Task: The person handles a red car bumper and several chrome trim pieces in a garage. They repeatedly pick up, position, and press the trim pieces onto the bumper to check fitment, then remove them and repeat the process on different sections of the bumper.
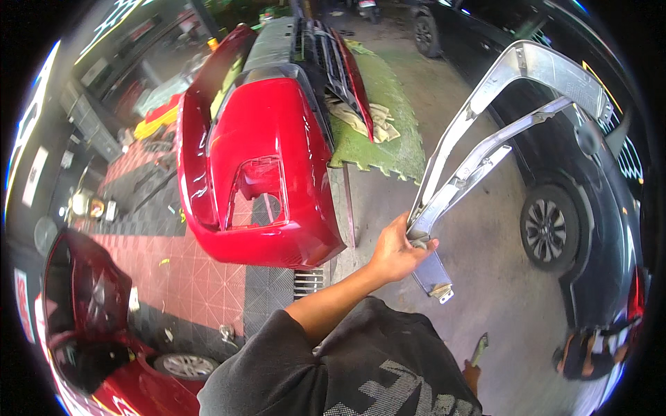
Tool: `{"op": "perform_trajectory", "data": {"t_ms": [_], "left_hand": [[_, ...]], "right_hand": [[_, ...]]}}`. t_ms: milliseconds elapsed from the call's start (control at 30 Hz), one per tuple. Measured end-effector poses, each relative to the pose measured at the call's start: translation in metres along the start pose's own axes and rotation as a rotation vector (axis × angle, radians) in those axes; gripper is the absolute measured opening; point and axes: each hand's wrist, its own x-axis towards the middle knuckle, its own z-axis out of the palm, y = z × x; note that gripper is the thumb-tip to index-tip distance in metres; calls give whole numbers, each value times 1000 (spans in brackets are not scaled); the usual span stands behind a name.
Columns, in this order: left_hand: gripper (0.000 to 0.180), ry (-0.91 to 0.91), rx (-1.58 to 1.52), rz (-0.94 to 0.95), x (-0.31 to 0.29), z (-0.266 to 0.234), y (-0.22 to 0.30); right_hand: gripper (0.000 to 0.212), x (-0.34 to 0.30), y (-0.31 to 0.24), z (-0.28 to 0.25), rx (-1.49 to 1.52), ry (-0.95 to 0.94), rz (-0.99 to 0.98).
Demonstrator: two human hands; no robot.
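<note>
My left hand (397, 255) grips a silver-grey trim frame (458, 173) near its lower end, fingers wrapped round the narrow part. The frame is a bent, open loop with two long arms, held up to the right of my body. Its lower tip (433, 277) sticks out below my hand and carries a small light-coloured tab. Lower down, beside my dark shirt, my right hand (472, 374) shows only in part. It closes around a narrow, flat greenish object (479, 349) with a pointed end; its kind is unclear.
A red car bumper (277, 139) rests on a stand ahead, beside a green mat (388, 104) with a cloth (368, 118). A dark car (555, 173) stands on the right. Another person (590, 357) is low at the far right. A red car (132, 360) is at lower left.
</note>
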Motion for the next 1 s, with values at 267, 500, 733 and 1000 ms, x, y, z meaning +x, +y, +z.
{"op": "perform_trajectory", "data": {"t_ms": [267,500,733,1000], "left_hand": [[64,290,148,-63,-1,46,33],[72,405,246,-56,40,92,41],[78,420,189,14,86,145,25],[81,541,169,-41,124,213,40]], "right_hand": [[24,11,-346,-81,593,-155,-619],[36,-118,-593,-1,861,-528,-1307],[89,-144,-681,19,926,-803,-1400],[102,-106,-717,20,713,-1099,-1432]]}}
